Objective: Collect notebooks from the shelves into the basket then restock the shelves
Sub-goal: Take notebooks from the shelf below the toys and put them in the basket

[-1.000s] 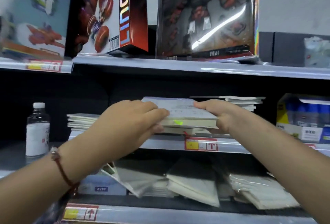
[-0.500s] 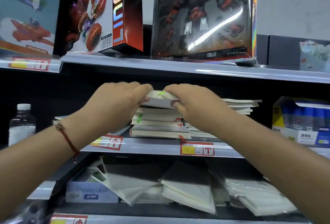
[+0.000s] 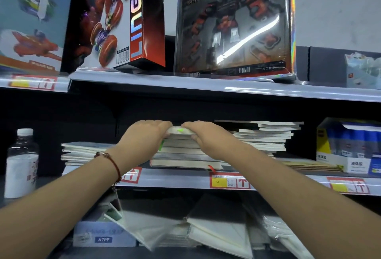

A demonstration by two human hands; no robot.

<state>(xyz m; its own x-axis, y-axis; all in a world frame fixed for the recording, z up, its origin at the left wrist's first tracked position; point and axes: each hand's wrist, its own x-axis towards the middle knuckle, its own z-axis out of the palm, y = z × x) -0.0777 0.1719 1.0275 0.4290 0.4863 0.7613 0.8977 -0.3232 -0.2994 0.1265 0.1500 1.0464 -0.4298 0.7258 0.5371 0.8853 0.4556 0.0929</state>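
Both hands are on the top notebook (image 3: 179, 130) of the middle pile (image 3: 185, 153), near the front edge of the middle shelf (image 3: 185, 178). The left hand (image 3: 144, 137) and the right hand (image 3: 206, 137) each grip one end of it. I think this is the restocking step, but it could be lifting off instead. No basket shows. The shelf above (image 3: 206, 87) hangs low over the pile, so there is little room to lift, and another pile (image 3: 266, 135) sits just beside on the right.

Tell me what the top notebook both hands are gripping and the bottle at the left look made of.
The white top notebook: apparently paper with a matte card cover, its stacked page edges visible. The clear bottle with a white cap: probably glossy transparent plastic, see-through above its white label.
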